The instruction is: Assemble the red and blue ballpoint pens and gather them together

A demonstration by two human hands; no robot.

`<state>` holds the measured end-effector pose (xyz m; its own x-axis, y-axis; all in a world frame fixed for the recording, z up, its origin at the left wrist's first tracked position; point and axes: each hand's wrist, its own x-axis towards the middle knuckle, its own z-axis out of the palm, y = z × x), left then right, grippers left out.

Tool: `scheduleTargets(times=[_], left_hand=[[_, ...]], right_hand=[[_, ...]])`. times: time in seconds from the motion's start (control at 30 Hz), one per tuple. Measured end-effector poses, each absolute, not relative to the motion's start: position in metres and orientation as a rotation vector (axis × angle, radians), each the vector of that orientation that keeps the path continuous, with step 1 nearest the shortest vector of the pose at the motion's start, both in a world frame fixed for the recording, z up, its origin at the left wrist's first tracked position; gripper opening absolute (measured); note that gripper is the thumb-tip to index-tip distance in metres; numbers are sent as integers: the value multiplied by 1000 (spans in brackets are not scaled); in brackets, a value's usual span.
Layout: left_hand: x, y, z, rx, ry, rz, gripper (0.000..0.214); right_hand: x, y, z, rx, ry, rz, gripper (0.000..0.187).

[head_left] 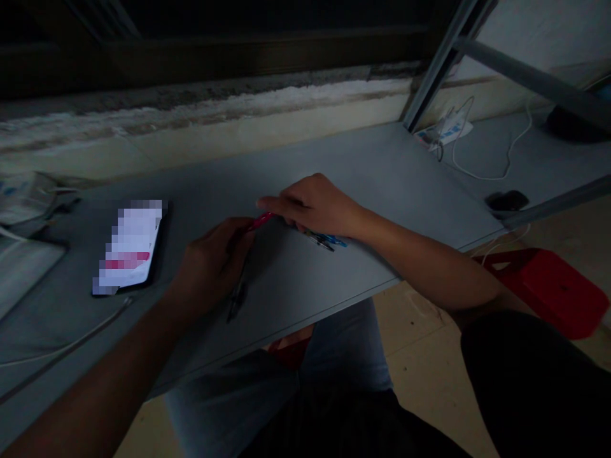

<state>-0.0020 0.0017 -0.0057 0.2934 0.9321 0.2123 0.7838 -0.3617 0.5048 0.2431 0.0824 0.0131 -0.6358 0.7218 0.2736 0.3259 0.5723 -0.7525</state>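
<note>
My left hand (212,261) is curled round a dark pen (238,289) that points toward the desk's near edge. My right hand (317,207) lies over several pens on the grey desk (382,184). Its fingers pinch the end of a pink pen (260,221), and blue and dark pens (329,240) stick out from under the palm. The two hands almost meet at the pink pen's tip. The light is dim.
A phone (131,245) with a lit screen lies on the desk left of my left hand, with a white cable (71,343) near it. A charger and cords (449,130) sit at the far right. A red stool (558,286) stands on the floor at the right.
</note>
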Motion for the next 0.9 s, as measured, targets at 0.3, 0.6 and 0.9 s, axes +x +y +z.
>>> scheduleTargets(times=[0.3,0.6,0.9], left_hand=[[-7,5,-11,2280,1581,742,34],[-7,4,-11,2319,1550,716,30],[-3,4,-9,2319,1521,719,35]], right_hand=[[249,96,7,-705,-2317,971,52],[252,96,10,-645,-2357,942,53],[253,97,10,-665,-2439,867,50]])
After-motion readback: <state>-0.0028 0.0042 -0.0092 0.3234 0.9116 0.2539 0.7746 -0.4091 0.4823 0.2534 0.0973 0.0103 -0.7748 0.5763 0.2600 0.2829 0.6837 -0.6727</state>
